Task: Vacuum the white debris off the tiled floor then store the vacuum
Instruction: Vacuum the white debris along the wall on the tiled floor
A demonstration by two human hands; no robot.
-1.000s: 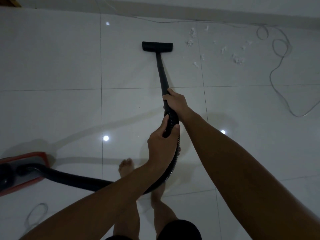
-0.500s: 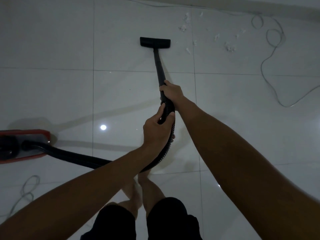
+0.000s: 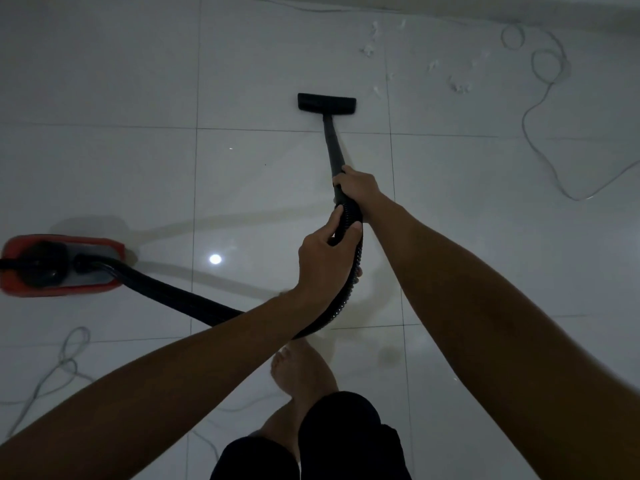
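A person stands on a shiny white tiled floor (image 3: 114, 174) and holds a vacuum with both hands. The flat black vacuum head (image 3: 326, 103) sits on the floor, and everything here is told from it.

A thin black tube (image 3: 332, 150) runs from the vacuum head back toward the person. The right hand (image 3: 356, 187) has its fingers curled tight round the near end of that tube. Just behind it, the left hand (image 3: 323, 261) grips the black ribbed hose (image 3: 180, 296), with the thumb on one side and the fingers wrapped round the other. The two hands are close together, one right after the other along the vacuum.

The hose bends down past the left hand and runs off to the left of the vacuum head, nearer the person, to a red and grey vacuum body (image 3: 62, 265) that sits on the floor.

The small bits of white fluffy debris (image 3: 460, 86) lie on the floor beyond the vacuum head and to its right, near the wall. The vacuum head is not touching them. Some bits are close to it and some are farther off.

A thin grey cord (image 3: 540, 133) loops on the floor well to the right of the vacuum head. More looped cord lies on the near left, past the vacuum body.

A bare foot (image 3: 298, 368) and black shorts (image 3: 343, 434) show nearest the person, straight back from the vacuum head.
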